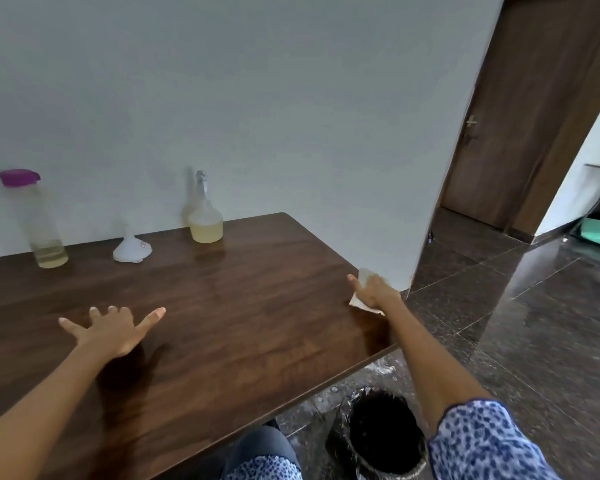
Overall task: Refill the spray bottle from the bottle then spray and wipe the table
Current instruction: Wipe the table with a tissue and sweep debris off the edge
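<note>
1. Right hand (373, 289) was at the table's right edge, near the far right corner, pressing a white cloth (361, 304) down on the wood; thumb stuck out to the left, the other fingers lay over the cloth. Whether they curled round it could not be told, blurred.
2. Left hand (113, 329) lay palm down on the table (243, 306), fingers spread wide and straight, holding nothing, thumb pointing right.
3. Both forearms were stretched forward over the dark wooden tabletop; a blue-and-white patterned sleeve (482, 441) showed on the right arm.
4. Spray bottle (204, 216) stood upright at the back of the table against the wall, right of centre, clear, with pale yellow liquid in its lower part and the trigger head on.
5. Bottle (37, 220) with purple cap (18, 177) stood upright at the back left, cap on, a little yellowish liquid at the bottom.
6. White funnel (132, 247) sat wide end down between the two bottles, nearer the capped one, touching neither.
7. All three were well apart from both hands.
8. Bin (383, 434) with a black liner stood on the dark tiled floor just below the table's near right edge.
9. Brown door (520, 109) was at the far right beyond the wall corner.
</note>
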